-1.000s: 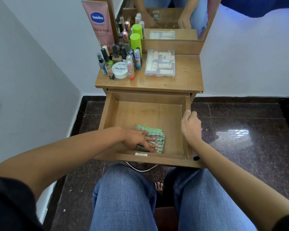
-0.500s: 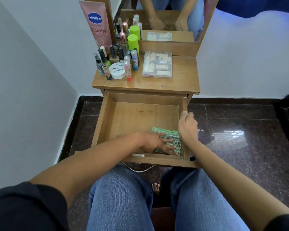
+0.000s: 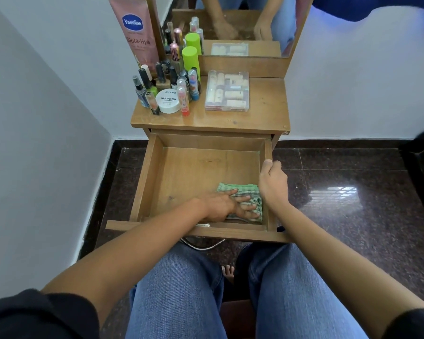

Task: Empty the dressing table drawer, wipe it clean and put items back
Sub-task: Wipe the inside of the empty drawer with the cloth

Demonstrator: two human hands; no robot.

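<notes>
The wooden drawer (image 3: 147, 177) of the dressing table is pulled out above my knees. Inside it lies only a folded green checked cloth (image 3: 249, 192), in the near right corner. My left hand (image 3: 227, 205) presses flat on the cloth with its fingers spread. My right hand (image 3: 273, 184) grips the drawer's right side wall, thumb on the rim. On the table top (image 3: 264, 118) stand several nail polish bottles and lip balms (image 3: 167, 79), a white nail polish remover jar (image 3: 168, 101) and a clear plastic box (image 3: 227, 91) of small tubes.
A pink Vaseline tube (image 3: 137, 30) and a lime green bottle (image 3: 191, 58) stand at the back left, in front of the mirror (image 3: 252, 23). White walls close in on the left and behind. Dark polished floor tiles (image 3: 340, 192) lie to the right.
My left hand has slid the cloth along the drawer's front from the middle to the right corner. My right hand stays on the drawer's side wall.
</notes>
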